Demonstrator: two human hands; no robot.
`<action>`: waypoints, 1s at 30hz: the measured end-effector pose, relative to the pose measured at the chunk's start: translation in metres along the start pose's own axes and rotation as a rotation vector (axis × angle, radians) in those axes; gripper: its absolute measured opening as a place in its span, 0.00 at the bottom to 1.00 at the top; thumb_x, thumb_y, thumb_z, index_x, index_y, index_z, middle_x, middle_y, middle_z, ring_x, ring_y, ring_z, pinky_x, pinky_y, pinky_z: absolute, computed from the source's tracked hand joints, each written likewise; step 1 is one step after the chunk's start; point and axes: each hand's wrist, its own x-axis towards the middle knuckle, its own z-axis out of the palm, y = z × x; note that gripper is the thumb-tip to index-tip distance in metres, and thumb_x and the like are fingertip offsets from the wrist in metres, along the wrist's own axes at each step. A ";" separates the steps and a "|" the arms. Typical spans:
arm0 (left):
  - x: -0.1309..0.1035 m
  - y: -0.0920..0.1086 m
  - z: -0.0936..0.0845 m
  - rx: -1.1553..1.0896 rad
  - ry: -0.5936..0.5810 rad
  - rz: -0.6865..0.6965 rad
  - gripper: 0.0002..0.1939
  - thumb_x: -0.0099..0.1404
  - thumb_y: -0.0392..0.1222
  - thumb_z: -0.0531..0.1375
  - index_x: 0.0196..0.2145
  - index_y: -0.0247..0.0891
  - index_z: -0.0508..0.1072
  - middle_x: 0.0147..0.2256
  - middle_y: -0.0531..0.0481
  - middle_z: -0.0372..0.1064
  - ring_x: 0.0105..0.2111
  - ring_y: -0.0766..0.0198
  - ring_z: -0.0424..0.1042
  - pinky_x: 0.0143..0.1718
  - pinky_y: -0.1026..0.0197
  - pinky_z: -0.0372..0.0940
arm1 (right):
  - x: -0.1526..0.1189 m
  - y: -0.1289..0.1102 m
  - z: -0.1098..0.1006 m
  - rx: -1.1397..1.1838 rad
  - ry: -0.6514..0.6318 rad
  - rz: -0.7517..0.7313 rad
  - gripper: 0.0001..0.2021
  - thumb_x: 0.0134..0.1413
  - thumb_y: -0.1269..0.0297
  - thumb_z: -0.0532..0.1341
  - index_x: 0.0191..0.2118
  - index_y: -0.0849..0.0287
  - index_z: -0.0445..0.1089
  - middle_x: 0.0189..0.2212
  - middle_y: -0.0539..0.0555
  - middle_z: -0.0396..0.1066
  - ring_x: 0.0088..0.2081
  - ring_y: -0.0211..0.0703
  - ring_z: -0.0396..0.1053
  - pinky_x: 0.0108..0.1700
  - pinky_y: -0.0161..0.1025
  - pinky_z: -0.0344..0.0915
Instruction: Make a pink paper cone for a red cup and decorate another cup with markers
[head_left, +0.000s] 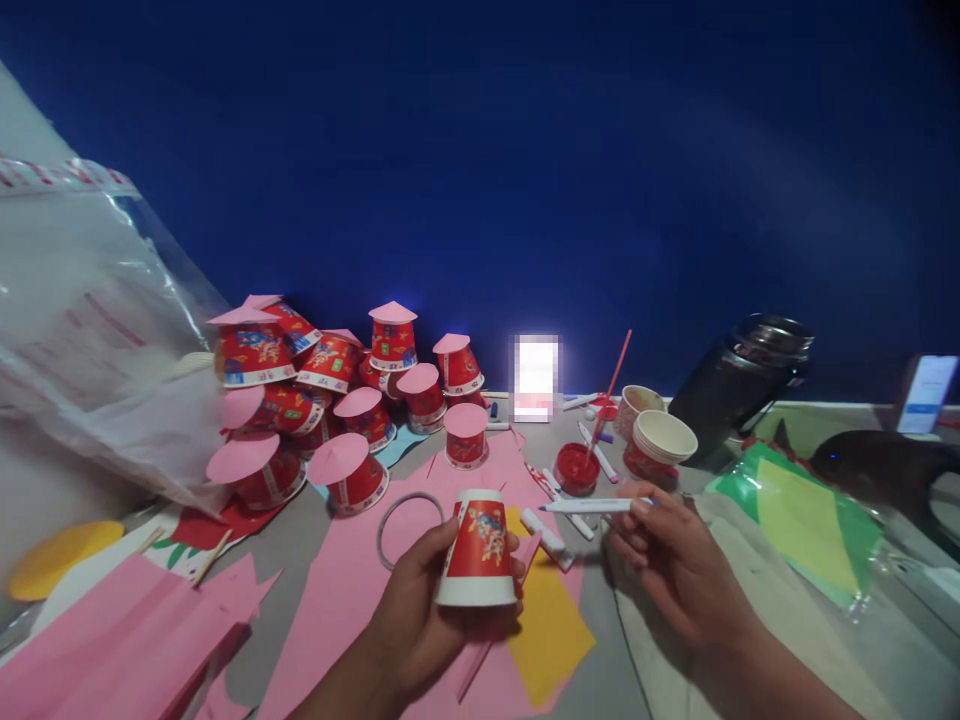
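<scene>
My left hand (420,610) is wrapped round a red paper cup (480,550) held upside down, its white rim toward me. A printed figure shows on the cup's side. To the right, my right hand (667,560) pinches a white marker (589,507), whose tip points left toward the cup without touching it. Beneath the cup lie pink paper (345,610) and a yellow paper piece (551,630). Several red cups with pink paper cones on top, such as one near the middle (465,435), are piled at the left and centre.
Behind the marker sit a red tub (576,470) with a stick, loose markers and stacked paper cups (660,445). A black flask (739,385) leans at the right, near a green-and-yellow packet (802,520). A grey ring (384,530) lies left of the held cup.
</scene>
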 end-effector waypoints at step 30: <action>0.005 0.007 -0.002 0.011 -0.206 -0.045 0.36 0.66 0.50 0.68 0.67 0.39 0.63 0.45 0.41 0.78 0.44 0.49 0.80 0.45 0.47 0.75 | 0.028 0.027 0.023 0.163 -0.372 0.313 0.17 0.46 0.57 0.76 0.28 0.58 0.69 0.17 0.41 0.55 0.19 0.29 0.41 0.19 0.26 0.45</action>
